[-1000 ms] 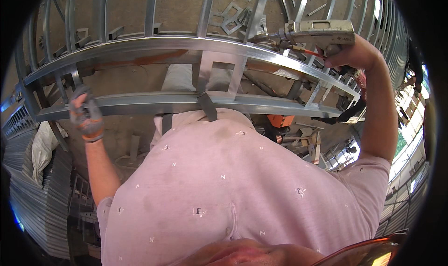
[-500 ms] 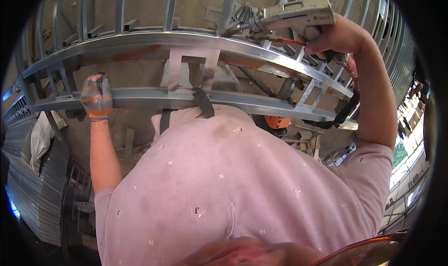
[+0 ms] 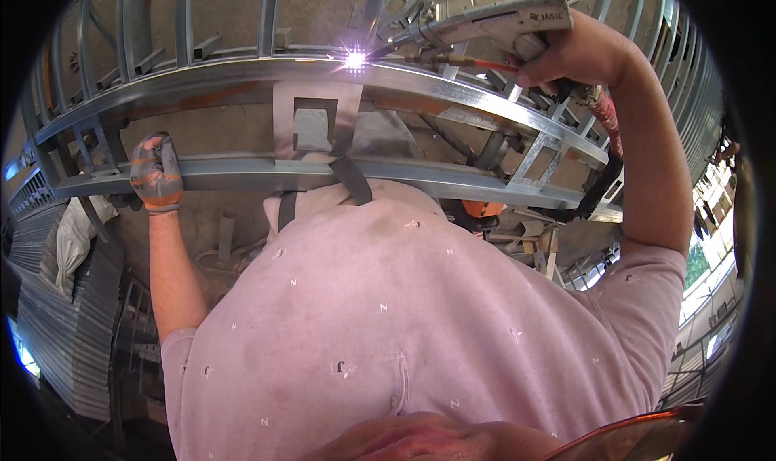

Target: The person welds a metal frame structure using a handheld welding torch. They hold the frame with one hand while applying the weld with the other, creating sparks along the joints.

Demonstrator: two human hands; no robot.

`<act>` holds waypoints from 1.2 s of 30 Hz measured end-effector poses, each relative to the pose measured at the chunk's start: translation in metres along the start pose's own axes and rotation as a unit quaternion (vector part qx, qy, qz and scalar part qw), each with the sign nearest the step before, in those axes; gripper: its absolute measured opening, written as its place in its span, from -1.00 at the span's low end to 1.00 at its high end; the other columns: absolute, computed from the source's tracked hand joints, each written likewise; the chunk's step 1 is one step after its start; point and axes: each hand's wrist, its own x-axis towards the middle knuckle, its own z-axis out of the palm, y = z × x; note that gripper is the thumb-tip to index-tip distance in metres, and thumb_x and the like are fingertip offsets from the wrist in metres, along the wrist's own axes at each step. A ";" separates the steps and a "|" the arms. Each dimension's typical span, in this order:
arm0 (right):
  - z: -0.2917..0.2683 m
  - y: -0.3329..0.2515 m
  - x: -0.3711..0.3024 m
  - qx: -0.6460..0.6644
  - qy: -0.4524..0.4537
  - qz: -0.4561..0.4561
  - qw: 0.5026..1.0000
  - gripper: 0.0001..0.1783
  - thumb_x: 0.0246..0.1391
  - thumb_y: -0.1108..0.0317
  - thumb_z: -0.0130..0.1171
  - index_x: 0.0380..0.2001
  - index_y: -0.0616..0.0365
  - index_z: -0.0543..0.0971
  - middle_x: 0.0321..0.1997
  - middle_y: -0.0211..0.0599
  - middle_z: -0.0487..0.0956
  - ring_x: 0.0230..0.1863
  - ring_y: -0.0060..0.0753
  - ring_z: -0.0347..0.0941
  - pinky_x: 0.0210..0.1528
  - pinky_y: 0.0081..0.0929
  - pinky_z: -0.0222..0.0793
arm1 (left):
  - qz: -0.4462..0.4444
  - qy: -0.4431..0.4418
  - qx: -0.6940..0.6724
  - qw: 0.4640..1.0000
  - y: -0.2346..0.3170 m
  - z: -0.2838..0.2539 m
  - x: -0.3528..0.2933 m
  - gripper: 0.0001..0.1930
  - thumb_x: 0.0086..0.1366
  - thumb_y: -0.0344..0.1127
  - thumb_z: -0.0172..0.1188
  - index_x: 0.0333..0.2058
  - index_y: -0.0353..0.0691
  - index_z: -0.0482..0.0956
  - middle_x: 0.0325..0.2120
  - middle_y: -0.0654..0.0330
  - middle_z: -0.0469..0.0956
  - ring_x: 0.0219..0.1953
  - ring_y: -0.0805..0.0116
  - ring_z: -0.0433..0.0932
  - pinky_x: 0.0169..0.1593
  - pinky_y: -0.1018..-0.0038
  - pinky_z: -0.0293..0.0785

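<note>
My bare right hand is wrapped around the handle of a welding gun, held sideways over the frame. Its nozzle points left, and a bright violet-white spark glows at the tip, on the far rail of a galvanized steel frame. A thin wire-feed tube runs below the nozzle. My left hand, in a grey glove with orange bands, is closed around the near rail at the left. Between the two rails stands a flat metal plate with a square cutout.
Several upright bars stretch away from the far rail. A red-wrapped cable hangs from the gun. At the left lie corrugated sheets and a white sack. An orange object and scraps lie below the near rail.
A bright spark has lit at the nozzle tip. The gun has shifted left along the far rail. My left hand stays on the near rail, and the frame appears slightly further left in view.
</note>
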 end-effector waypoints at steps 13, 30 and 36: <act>0.001 0.000 -0.001 0.006 0.016 -0.016 1.000 -0.38 -0.27 0.48 0.63 -0.02 0.29 0.71 -0.23 -0.25 0.73 -0.32 -0.41 0.60 -0.25 -0.40 0.56 | -0.003 -0.014 0.007 1.000 -0.002 -0.002 -0.001 -0.88 0.39 -0.33 0.26 -0.20 -0.26 0.65 -0.24 -0.01 0.68 -0.18 -0.04 0.68 -0.07 0.20 0.60; -0.001 -0.001 -0.005 -0.001 0.005 -0.003 1.000 -0.42 -0.22 0.52 0.58 -0.01 0.28 0.70 -0.30 -0.27 0.71 -0.43 -0.47 0.59 -0.37 -0.45 0.56 | -0.004 -0.016 0.013 1.000 -0.001 -0.003 0.000 -0.90 0.39 -0.38 0.25 -0.22 -0.27 0.64 -0.27 0.00 0.68 -0.20 -0.02 0.68 -0.08 0.23 0.59; -0.002 0.009 -0.004 -0.013 0.011 -0.034 0.999 -0.41 -0.23 0.51 0.58 0.00 0.28 0.70 -0.31 -0.29 0.71 -0.44 -0.49 0.58 -0.39 -0.46 0.54 | 0.000 -0.019 0.022 1.000 0.000 -0.003 0.001 -0.91 0.39 -0.39 0.23 -0.23 -0.27 0.64 -0.27 0.00 0.68 -0.19 -0.03 0.68 -0.07 0.22 0.59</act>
